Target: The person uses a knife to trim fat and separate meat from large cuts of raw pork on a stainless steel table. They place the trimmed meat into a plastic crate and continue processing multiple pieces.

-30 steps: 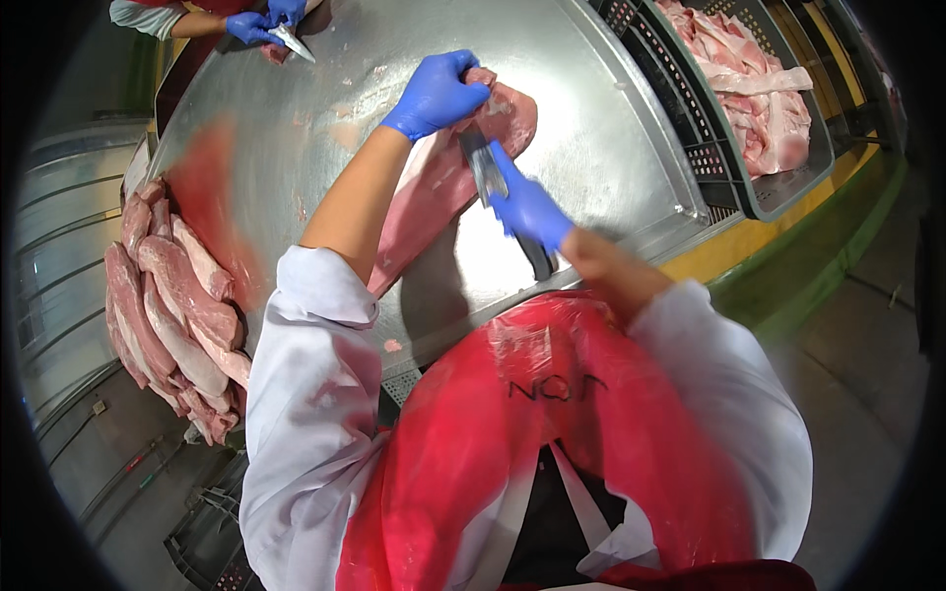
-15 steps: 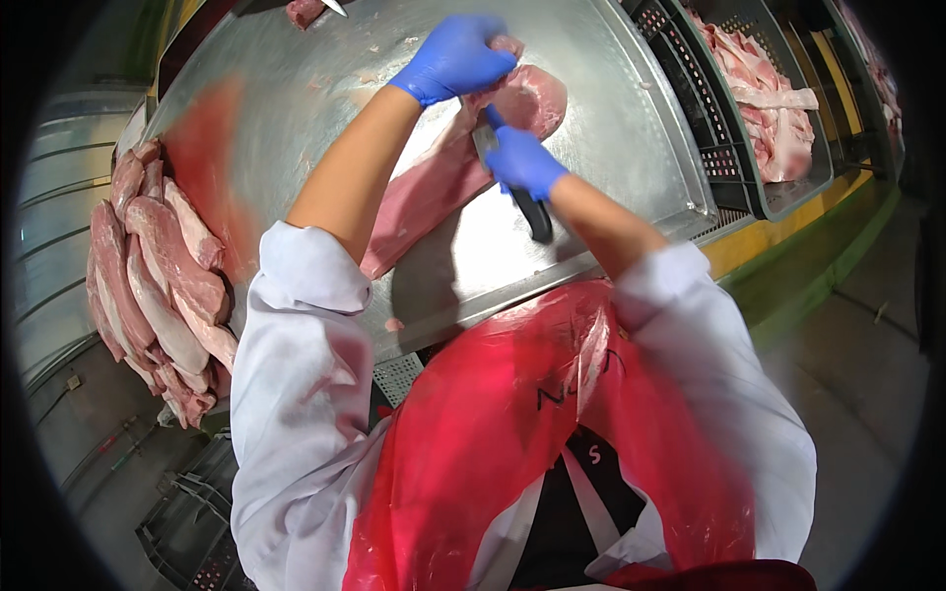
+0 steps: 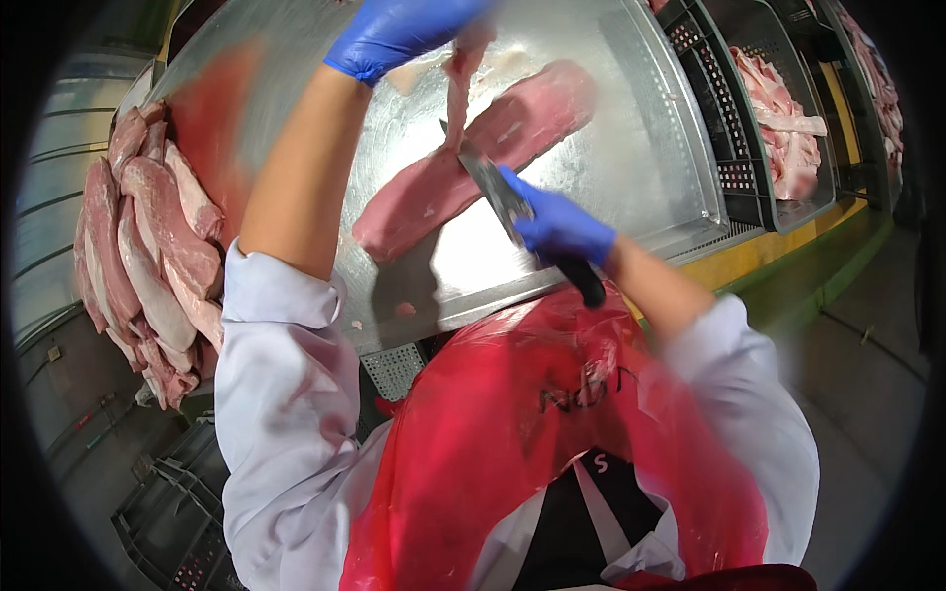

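A long pink piece of meat lies slantwise on the metal work table. My left hand, in a blue glove, is closed at the top edge, pulling up a thin strip of meat; its fingertips are blurred and partly cut off. The strip's lower end still meets the middle of the long piece. My blue-gloved right hand grips a knife by its black handle. The blade crosses the meat at the foot of the strip, its tip showing on the far side.
At the left edge of the table several long pieces of meat are heaped. On the right stands a dark perforated crate, beside a grey bin holding pale trimmings. Black crates sit low at the left.
My left hand has moved up and left, drawing the strip out from the meat. My right hand and the knife have come down and right. The long piece now lies flatter and more fully exposed.
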